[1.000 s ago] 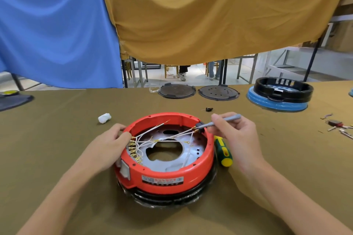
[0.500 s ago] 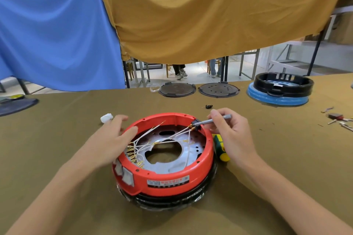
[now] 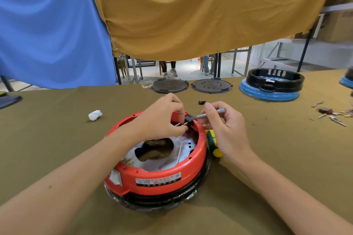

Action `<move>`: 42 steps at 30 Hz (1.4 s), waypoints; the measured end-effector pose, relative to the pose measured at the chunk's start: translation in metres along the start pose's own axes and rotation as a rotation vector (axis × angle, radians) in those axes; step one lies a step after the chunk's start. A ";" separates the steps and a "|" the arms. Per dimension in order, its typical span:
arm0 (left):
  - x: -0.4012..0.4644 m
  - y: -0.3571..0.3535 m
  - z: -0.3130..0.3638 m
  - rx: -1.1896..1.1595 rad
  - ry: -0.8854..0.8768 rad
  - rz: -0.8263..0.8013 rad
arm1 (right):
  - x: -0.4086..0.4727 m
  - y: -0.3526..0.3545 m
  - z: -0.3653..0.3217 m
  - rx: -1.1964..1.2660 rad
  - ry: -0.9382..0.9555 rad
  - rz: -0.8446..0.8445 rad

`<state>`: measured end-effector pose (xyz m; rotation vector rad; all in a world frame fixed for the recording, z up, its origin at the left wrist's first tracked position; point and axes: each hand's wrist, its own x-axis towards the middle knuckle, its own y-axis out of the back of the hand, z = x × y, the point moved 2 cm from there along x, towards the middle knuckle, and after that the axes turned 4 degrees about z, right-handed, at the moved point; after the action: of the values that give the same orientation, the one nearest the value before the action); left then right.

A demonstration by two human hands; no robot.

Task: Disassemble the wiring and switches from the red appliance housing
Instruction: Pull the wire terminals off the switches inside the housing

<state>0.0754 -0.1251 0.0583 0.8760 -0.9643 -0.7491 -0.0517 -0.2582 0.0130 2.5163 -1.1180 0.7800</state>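
The round red appliance housing (image 3: 162, 179) sits upside down on the olive table, its metal plate and white wires (image 3: 179, 150) exposed inside. At the far right rim sits a small black switch block (image 3: 188, 120). My left hand (image 3: 162, 120) reaches across the housing and pinches the wires and terminals at that block. My right hand (image 3: 227, 128) grips a grey metal tool (image 3: 210, 115) whose tip touches the block. Most of the wire bundle is hidden under my left hand and forearm.
A green and yellow screwdriver (image 3: 214, 144) lies against the housing's right side. A white scrap (image 3: 95, 115) lies left, a small black part (image 3: 201, 102) beyond the hands. Two dark discs (image 3: 211, 86), a black-and-blue housing (image 3: 273, 86) and loose terminals (image 3: 332, 113) lie farther back and right.
My left hand left the housing's left rim and crossed over to the switch block on the right. The housing has turned slightly. The right hand still holds the tool at the block.
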 end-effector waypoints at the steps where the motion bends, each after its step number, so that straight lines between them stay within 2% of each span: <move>1: -0.001 -0.001 -0.002 -0.001 0.005 0.001 | 0.000 0.000 0.000 -0.001 0.003 0.004; 8: -0.003 -0.007 -0.003 -0.004 0.045 0.060 | -0.001 0.000 -0.004 -0.024 0.008 -0.002; 24: 0.000 -0.012 -0.004 -0.052 0.035 0.072 | -0.002 -0.001 -0.003 -0.112 0.082 -0.007; 31: 0.001 -0.011 -0.008 -0.090 0.143 0.010 | -0.003 -0.001 -0.007 -0.230 0.171 -0.039; 42: 0.000 -0.012 -0.008 -0.154 0.162 0.030 | -0.002 -0.001 -0.008 -0.419 0.334 -0.099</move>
<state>0.0811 -0.1282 0.0456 0.7736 -0.7646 -0.7061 -0.0552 -0.2526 0.0181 1.9914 -0.9216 0.8047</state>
